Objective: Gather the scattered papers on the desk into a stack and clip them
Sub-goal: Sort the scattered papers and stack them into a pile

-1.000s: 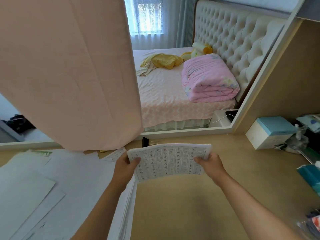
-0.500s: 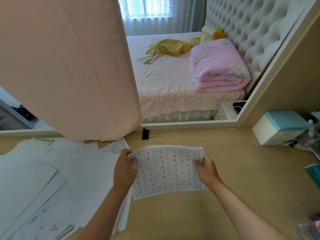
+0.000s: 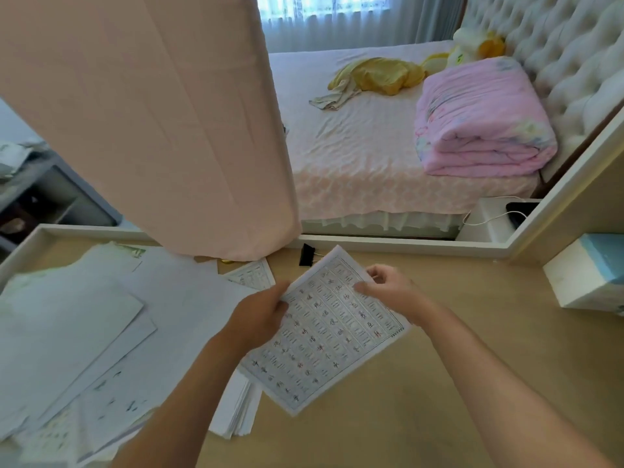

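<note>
A printed sheet with a grid of characters (image 3: 329, 329) is held above the wooden desk (image 3: 439, 383), turned at a slant. My left hand (image 3: 260, 319) grips its left edge and my right hand (image 3: 391, 290) pinches its upper right edge. Loose white papers (image 3: 84, 332) lie spread over the left part of the desk, with a thicker pile (image 3: 236, 410) under my left forearm. Another printed sheet (image 3: 251, 275) pokes out near the curtain. A black binder clip (image 3: 307, 255) lies at the desk's far edge, just beyond the held sheet.
A pink curtain (image 3: 169, 130) hangs down onto the far edge of the desk. A white and blue box (image 3: 584, 271) stands at the right. Beyond the desk's raised white rim (image 3: 405, 244) is a bed with a folded pink quilt (image 3: 479, 123).
The held sheet has turned from level to a slant, its right end swung up and away. My right hand moved to the upper edge. The view tipped downward.
</note>
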`<state>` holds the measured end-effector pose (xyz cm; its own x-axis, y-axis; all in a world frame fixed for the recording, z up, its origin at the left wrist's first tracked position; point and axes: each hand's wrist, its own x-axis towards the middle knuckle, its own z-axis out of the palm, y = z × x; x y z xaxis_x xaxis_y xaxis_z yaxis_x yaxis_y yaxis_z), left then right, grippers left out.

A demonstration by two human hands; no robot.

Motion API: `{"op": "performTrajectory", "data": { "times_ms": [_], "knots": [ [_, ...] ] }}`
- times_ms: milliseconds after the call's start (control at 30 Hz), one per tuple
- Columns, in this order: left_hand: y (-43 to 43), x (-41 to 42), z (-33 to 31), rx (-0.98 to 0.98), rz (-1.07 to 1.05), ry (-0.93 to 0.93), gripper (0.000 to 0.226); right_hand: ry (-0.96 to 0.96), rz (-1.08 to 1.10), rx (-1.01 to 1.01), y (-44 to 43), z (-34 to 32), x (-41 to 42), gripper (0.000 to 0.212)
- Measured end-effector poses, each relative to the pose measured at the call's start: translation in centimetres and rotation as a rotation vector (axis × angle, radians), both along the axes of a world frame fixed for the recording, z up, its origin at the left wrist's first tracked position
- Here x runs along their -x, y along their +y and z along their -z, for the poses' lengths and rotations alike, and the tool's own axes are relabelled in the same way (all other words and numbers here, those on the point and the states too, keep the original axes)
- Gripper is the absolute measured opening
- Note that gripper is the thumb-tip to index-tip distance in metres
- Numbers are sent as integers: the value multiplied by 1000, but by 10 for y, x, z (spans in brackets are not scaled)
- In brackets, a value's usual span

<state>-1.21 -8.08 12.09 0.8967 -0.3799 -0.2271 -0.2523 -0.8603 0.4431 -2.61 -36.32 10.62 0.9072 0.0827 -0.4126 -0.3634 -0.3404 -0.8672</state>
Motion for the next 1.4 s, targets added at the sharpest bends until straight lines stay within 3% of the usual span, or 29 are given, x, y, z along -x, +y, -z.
{"op": "performTrajectory", "data": {
  "times_ms": [67, 200, 267, 367, 500, 600, 700, 900, 1133, 1267, 1400],
  "knots": [
    [23, 4, 9, 106, -109, 61, 21, 150, -48, -123, -4, 11, -1, 31],
    [74, 8, 35, 393, -370, 238, 18, 345, -30, -596, 30, 46, 7, 49],
    [95, 8, 47, 535, -496, 308, 15, 366, -38, -643, 68, 56, 14, 45],
    [121, 2, 62, 574, -552, 362, 17, 404, 82, -524, 132, 70, 23, 32],
    [161, -21, 84, 365, -468, 372, 17, 369, 238, -194, 204, 82, 26, 30],
    [190, -39, 97, 307, -445, 355, 35, 330, 375, -110, 256, 84, 26, 27],
    [215, -49, 115, 217, -410, 367, 36, 351, 443, -21, 301, 104, 25, 22],
    [245, -43, 141, -58, -339, 282, 55, 469, 405, 451, 348, 123, 23, 43],
    [245, -45, 149, 75, -463, 390, 72, 585, 755, 357, 357, 118, 15, 58],
    [246, -50, 146, 139, -455, 483, 71, 614, 790, 313, 353, 123, 7, 54],
    [247, -45, 146, 25, -331, 470, 73, 646, 719, 305, 333, 141, 7, 50]
  ]
}}
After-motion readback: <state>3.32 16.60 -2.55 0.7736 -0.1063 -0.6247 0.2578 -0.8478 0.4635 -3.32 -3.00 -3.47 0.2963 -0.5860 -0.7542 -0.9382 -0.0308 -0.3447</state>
